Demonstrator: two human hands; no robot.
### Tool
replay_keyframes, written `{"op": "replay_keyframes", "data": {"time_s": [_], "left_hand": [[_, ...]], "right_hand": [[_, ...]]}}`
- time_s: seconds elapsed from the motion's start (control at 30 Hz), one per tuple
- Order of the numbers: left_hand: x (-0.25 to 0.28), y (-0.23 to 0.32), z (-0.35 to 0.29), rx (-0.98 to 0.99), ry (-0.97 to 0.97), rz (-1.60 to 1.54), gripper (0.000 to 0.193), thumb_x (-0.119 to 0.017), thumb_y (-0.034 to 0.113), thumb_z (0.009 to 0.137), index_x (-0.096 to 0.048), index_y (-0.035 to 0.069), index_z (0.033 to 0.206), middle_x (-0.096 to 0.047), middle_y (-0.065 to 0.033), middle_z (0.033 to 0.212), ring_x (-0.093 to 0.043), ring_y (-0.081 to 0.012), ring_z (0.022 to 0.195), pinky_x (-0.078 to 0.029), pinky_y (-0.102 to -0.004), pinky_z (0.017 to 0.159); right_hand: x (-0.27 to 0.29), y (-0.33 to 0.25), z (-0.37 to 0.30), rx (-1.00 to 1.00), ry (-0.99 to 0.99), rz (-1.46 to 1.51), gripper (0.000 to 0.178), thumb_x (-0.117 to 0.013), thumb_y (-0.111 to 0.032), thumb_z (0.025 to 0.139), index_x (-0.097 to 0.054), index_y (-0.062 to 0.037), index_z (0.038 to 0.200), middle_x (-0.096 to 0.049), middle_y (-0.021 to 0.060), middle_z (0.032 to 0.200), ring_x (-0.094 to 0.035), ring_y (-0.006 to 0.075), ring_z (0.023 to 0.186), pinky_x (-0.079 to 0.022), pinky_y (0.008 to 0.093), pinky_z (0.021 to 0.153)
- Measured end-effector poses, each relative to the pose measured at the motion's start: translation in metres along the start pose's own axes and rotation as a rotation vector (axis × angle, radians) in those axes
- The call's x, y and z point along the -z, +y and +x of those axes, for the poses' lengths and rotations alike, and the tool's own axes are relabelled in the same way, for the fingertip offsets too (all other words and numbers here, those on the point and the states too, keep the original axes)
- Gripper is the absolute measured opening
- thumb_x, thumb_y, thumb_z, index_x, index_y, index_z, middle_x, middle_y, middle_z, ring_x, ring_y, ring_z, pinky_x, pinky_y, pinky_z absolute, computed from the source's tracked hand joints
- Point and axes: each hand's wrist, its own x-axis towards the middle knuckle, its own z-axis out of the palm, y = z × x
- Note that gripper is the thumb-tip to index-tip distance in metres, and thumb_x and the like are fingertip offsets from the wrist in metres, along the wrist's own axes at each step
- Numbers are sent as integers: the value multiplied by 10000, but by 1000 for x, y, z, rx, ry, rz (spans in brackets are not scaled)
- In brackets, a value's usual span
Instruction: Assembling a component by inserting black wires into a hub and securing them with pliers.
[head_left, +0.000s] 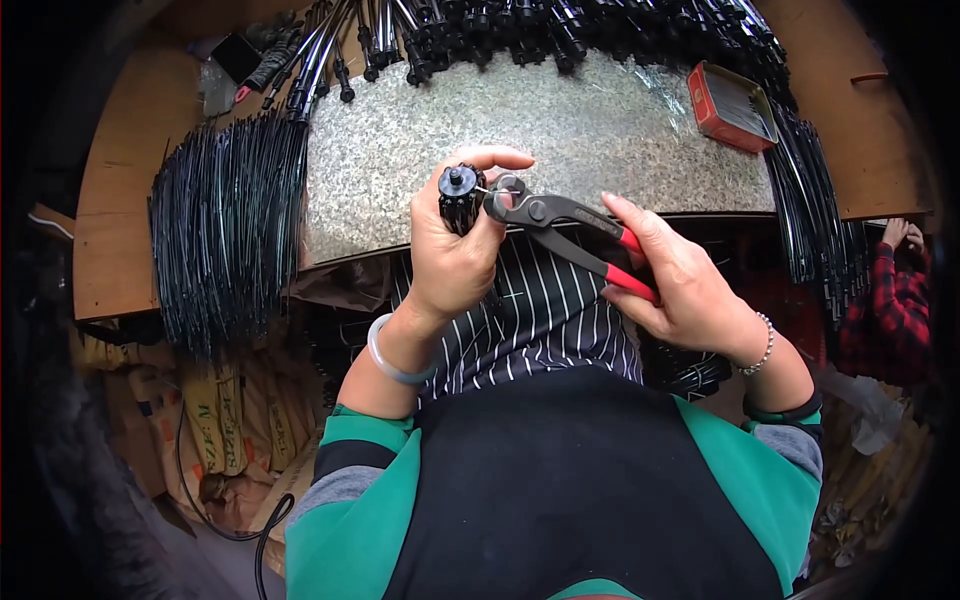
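A black cylindrical hub [460,205] is held up near the front edge of the speckled grey surface [450,130], its round top facing upward. It is gripped by the left hand [450,262], with the fingers [500,156] closed around it. Pliers [538,209] with red grips are held by the right hand [680,282], whose fingers are wrapped about the spread handles. The head of the pliers is set just beside the hub, where a thin wire [484,190] is seen; whether it is clamped cannot be told. At the left end of the surface, black rods [225,225] are laid in a dense row; at the right, a red box [699,103] is placed.
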Motion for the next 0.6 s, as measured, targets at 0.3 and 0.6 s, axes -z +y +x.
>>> {"op": "replay_keyframes", "data": {"time_s": [0.3,0.6], "left_hand": [[0,1,4,37,6,-105,249,-451,-103,793,-574,-18,992,-539,30,711,-415,8,561,-312,-151,504],[-1,-4,11,-283,-148,339,275,-482,4,852,-503,-59,1119,-473,34,634,-382,-9,494,-328,-172,457]], "right_hand": [[-3,22,9,315,222,-180,405,-534,-143,859,-457,29,1217,-571,186,950,-579,333,831,-455,360,749],[42,-1,-9,68,155,-662,244,-611,-227,815,-530,-21,916,-519,141,664,-552,335,618,-436,381,550]]}}
